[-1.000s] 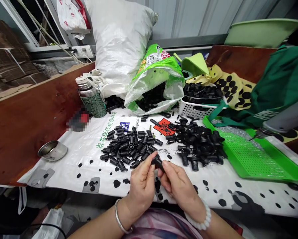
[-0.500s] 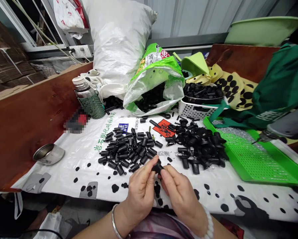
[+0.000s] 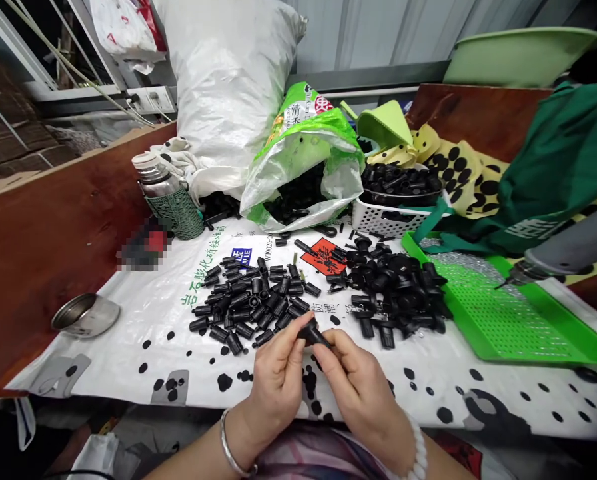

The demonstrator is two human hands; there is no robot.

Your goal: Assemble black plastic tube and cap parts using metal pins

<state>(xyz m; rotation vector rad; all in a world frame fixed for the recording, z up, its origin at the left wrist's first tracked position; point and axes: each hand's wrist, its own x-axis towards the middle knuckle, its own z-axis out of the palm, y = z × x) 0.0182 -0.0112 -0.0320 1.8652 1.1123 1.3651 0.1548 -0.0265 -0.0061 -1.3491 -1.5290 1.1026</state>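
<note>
Between my hands, above the front of the white sheet, is a black plastic part (image 3: 313, 333). My left hand (image 3: 277, 373) pinches its upper left end. The fingers of my right hand (image 3: 354, 373) are closed on its lower right end. Just behind my left hand lies a pile of small black ribbed pieces (image 3: 253, 300). Behind and right of my right hand sits a heap of larger black parts (image 3: 396, 287) with wide round heads.
A green tray (image 3: 508, 320) with silvery pieces and a power tool (image 3: 573, 247) are at right. Behind stand an open green-white bag (image 3: 303, 153), a white basket (image 3: 393, 219) and a large white sack (image 3: 228, 80). A metal cup (image 3: 86, 315) and a flask (image 3: 166, 197) are at left.
The view has shifted slightly, moving the table items left in the picture. My fingers have shifted on the black part, and more of its length shows between my hands.
</note>
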